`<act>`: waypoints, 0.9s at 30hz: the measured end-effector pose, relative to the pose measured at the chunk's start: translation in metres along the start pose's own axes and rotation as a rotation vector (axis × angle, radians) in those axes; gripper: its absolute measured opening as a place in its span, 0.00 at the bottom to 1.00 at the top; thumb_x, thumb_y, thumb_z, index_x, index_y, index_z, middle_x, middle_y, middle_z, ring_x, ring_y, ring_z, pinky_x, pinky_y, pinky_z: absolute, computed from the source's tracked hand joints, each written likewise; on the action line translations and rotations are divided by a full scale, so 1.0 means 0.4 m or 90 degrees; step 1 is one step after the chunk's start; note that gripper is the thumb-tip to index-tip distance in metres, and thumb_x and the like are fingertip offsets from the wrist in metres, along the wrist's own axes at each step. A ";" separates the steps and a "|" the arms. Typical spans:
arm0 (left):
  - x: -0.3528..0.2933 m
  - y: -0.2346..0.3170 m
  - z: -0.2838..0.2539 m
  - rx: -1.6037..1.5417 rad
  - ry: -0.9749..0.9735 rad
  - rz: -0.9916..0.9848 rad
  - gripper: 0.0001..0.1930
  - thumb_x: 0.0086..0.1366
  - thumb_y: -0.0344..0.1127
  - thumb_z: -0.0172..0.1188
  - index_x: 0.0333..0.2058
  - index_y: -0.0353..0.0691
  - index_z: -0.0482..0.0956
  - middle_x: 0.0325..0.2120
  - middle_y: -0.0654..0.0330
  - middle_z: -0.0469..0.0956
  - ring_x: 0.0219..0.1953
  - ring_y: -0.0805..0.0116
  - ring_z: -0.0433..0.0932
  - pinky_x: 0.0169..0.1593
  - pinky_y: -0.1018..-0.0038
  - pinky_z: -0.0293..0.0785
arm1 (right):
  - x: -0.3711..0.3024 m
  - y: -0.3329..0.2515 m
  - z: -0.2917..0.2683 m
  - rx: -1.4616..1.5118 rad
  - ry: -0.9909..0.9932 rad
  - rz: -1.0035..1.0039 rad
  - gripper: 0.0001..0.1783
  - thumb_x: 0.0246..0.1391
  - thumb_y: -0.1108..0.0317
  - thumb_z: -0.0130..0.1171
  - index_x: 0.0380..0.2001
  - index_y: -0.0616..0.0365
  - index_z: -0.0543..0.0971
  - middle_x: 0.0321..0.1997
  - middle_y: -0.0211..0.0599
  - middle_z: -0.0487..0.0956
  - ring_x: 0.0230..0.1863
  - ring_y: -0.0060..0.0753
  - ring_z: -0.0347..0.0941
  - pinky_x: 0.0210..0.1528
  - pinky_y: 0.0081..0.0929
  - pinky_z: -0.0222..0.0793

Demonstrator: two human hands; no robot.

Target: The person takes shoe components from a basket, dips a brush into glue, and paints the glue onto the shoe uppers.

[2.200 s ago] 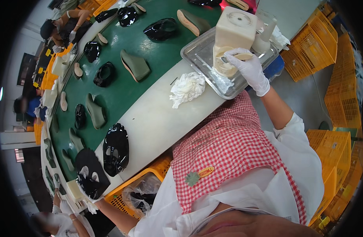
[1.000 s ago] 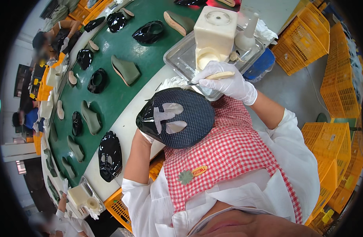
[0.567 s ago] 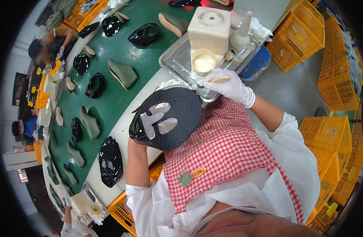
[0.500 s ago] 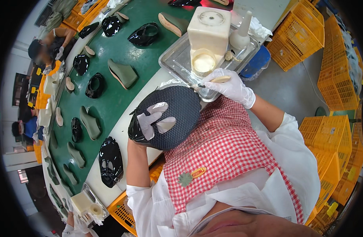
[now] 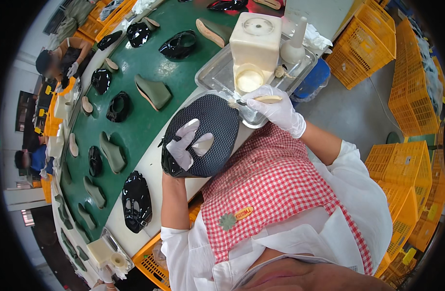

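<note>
Held in my left hand (image 5: pixel 187 145) is a black shoe piece (image 5: pixel 210 131), broad and rounded, with a textured dark face up and a glossy black edge. My gloved fingers press on that face. My right hand (image 5: pixel 283 110), also in a white glove, grips a brush with a pale wooden handle (image 5: pixel 268 99). The brush's bristles (image 5: pixel 233 104) are at the piece's upper right edge. Just beyond my right hand, a cream plastic container (image 5: pixel 255 43) with a cup-like opening (image 5: pixel 249 79) of pale liquid stands on a metal tray (image 5: pixel 210 72).
Black glossy shoe pieces (image 5: pixel 178 44) and green wedge forms (image 5: pixel 153 92) lie on the green belt (image 5: pixel 140 126). A buckled black shoe (image 5: pixel 136 201) rests on the white ledge. A white squeeze bottle (image 5: pixel 293 48) shares the tray. Yellow crates (image 5: pixel 363 43) stand right. Co-workers (image 5: pixel 62 58) work at left.
The shoe piece has turned a little in my left hand, and that forearm has shifted slightly right. My right hand with the brush has moved slightly left along the edge.
</note>
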State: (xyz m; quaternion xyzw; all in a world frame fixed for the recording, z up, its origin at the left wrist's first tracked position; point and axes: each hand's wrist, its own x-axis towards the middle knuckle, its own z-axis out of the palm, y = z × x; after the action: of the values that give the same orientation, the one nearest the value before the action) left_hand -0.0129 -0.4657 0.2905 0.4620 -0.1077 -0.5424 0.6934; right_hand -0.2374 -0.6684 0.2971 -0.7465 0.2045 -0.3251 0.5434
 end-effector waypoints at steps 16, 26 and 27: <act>0.029 -0.043 0.035 0.011 0.007 0.122 0.20 0.70 0.33 0.52 0.59 0.33 0.68 0.53 0.56 0.72 0.49 0.55 0.78 0.50 0.64 0.76 | 0.024 -0.030 0.017 0.145 0.074 0.091 0.10 0.58 0.68 0.63 0.41 0.63 0.83 0.42 0.34 0.82 0.43 0.23 0.77 0.48 0.23 0.72; 0.091 -0.070 0.050 0.019 0.118 0.277 0.20 0.70 0.30 0.52 0.58 0.31 0.67 0.55 0.52 0.71 0.48 0.52 0.80 0.50 0.63 0.79 | -0.034 -0.005 0.041 0.148 -0.034 0.125 0.10 0.59 0.68 0.62 0.41 0.60 0.83 0.40 0.31 0.81 0.41 0.20 0.75 0.46 0.21 0.70; 0.096 -0.069 0.058 0.030 0.126 0.284 0.20 0.71 0.31 0.51 0.59 0.31 0.67 0.55 0.52 0.71 0.49 0.54 0.79 0.51 0.64 0.78 | -0.038 -0.005 0.037 0.137 -0.042 0.112 0.09 0.59 0.68 0.62 0.41 0.60 0.83 0.39 0.31 0.80 0.41 0.20 0.75 0.46 0.21 0.70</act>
State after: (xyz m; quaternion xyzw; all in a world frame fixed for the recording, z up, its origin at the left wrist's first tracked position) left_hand -0.0309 -0.5102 0.2688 0.4935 -0.1511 -0.3251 0.7924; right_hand -0.2377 -0.6478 0.2922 -0.6731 0.2152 -0.2718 0.6532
